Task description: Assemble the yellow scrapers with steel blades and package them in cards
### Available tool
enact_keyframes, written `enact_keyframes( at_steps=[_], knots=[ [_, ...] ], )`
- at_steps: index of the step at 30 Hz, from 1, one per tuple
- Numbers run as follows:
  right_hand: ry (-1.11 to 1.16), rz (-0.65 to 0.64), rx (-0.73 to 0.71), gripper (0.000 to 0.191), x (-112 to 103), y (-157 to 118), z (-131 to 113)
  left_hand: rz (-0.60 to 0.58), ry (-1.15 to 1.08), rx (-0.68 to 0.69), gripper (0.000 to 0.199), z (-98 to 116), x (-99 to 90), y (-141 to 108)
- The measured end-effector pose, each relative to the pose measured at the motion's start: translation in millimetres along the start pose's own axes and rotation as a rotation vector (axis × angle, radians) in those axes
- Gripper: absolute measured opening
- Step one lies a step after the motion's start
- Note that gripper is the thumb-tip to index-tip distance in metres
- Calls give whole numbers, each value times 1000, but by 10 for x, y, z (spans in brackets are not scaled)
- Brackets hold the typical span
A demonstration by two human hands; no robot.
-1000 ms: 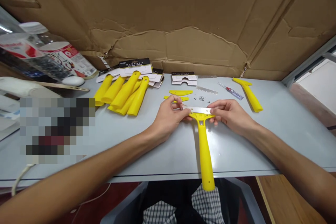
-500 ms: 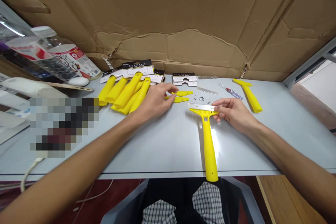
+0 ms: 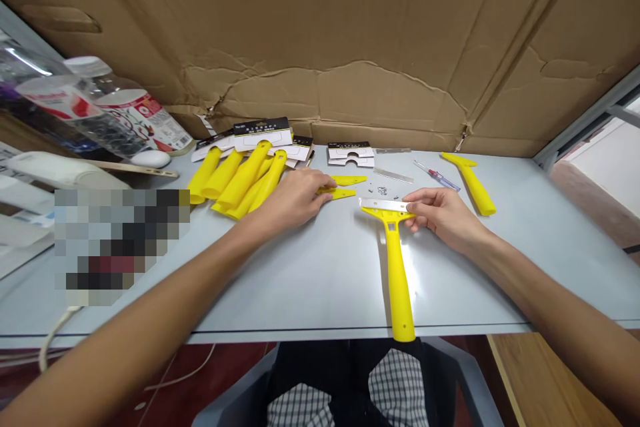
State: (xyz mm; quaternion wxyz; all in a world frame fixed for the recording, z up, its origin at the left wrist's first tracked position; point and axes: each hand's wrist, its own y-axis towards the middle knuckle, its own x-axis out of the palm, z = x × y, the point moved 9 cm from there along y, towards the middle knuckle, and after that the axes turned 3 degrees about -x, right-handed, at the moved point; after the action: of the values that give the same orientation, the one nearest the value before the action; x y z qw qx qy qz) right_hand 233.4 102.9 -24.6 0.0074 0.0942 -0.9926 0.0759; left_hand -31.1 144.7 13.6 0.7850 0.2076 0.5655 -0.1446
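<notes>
My right hand (image 3: 443,213) is closed at the right end of a yellow scraper's head, pinching the metal blade (image 3: 383,205) that lies along its top. The yellow scraper (image 3: 399,273) points its handle toward me, and the handle end reaches past the table's front edge. My left hand (image 3: 303,197) rests on the table with fingers closing on the nearer of two flat yellow plastic pieces (image 3: 344,193); the fingers partly cover it. The farther yellow piece (image 3: 351,181) lies just behind. Small screws (image 3: 382,191) lie in a loose cluster between my hands.
Several yellow handles (image 3: 245,177) and printed cards (image 3: 263,133) are piled at left. Loose blades (image 3: 393,175), a screwdriver (image 3: 436,175) and another yellow scraper handle (image 3: 470,183) lie toward the back. Bottles (image 3: 150,120) stand at left before a cardboard wall (image 3: 320,27).
My left hand has lowered slightly, its fingers closing onto the nearer flat yellow piece. My right hand keeps its hold on the scraper head and blade. The view has shifted a little.
</notes>
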Motion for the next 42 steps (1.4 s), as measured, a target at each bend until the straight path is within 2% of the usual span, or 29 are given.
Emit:
enact_keyframes(
  at_steps=[4, 7, 11, 14, 18, 23, 27, 30, 37, 42],
  knots=[
    [1, -5, 1, 28, 5, 4, 18, -13, -60, -31, 31, 3, -54, -17],
    [-3, -3, -1, 28, 1, 4, 18, 34, -172, -97, 24, -15, -139, -22],
    [4, -5, 3, 28, 21, -12, 2, 159, -509, -190, 20, -12, -302, -47],
    [10, -15, 0, 27, 74, -29, -9, 260, -823, -215, 23, 66, -368, -101],
    [-15, -41, -17, 26, 172, -50, -21, 227, -1111, -224, 27, 307, -204, -163],
    [-44, -82, -31, 28, 258, -71, -52, 126, -1168, -235, 26, 567, 16, -199],
    [-53, -86, -39, 28, 262, -81, -62, 138, -1104, -234, 26, 595, 31, -203],
    [-37, -86, -39, 28, 261, -78, -55, 116, -1133, -246, 27, 594, 84, -194],
    [-25, -88, -36, 26, 266, -59, -34, 77, -1181, -343, 33, 557, 229, -204],
    [-19, -83, -36, 27, 250, -61, -28, -92, -1338, -446, 48, 603, 406, -242]
  ],
)
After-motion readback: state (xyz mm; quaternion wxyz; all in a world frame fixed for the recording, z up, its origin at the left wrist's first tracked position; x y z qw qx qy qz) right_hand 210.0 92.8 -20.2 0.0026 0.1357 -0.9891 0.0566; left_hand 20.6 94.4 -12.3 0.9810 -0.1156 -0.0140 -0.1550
